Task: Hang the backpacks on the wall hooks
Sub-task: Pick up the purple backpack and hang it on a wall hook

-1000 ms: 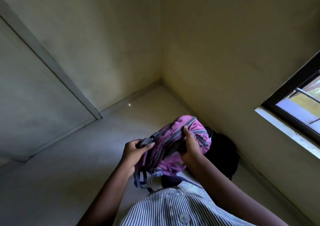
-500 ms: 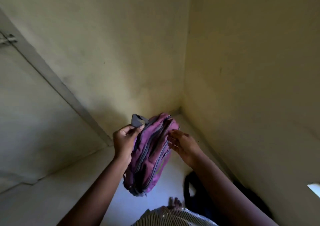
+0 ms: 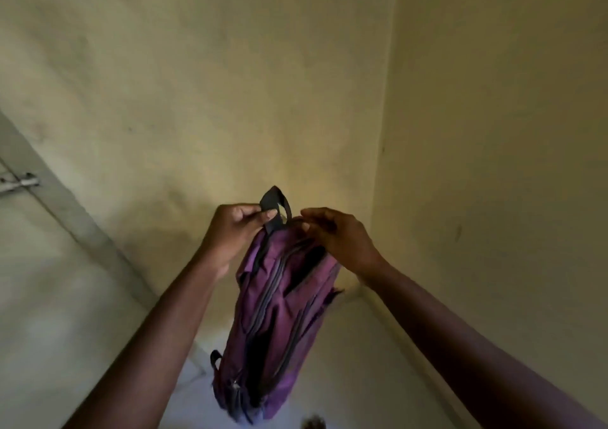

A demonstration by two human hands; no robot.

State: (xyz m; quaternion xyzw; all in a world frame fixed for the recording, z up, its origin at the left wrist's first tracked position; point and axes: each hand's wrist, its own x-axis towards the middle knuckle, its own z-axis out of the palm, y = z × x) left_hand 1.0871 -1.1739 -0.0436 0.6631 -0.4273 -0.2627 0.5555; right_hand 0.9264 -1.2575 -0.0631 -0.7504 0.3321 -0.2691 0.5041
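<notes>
We hold a purple backpack (image 3: 279, 316) up in front of us, in the air before the corner where two yellowish walls (image 3: 230, 83) meet, and every place here is given from that backpack. It hangs lengthwise, top up and bottom toward the floor, its zips facing us, so its weight falls straight below its dark carry loop (image 3: 275, 208). Our left hand (image 3: 232, 234) is at the top left of the backpack, thumb and fingers pinching the left side of the loop so that it stands up as an open arch. Our right hand (image 3: 335, 237) is at the top right of the backpack, fingers curled and closed on the fabric just beside the loop, which seems meant to steady the top and keep the loop from folding flat. We judge this to be preparation for slipping the loop over a hook, but no hook shows on the wall above or behind the backpack. Far to the left of the backpack, a metal latch (image 3: 18, 183) sits on a pale door (image 3: 49, 280).
</notes>
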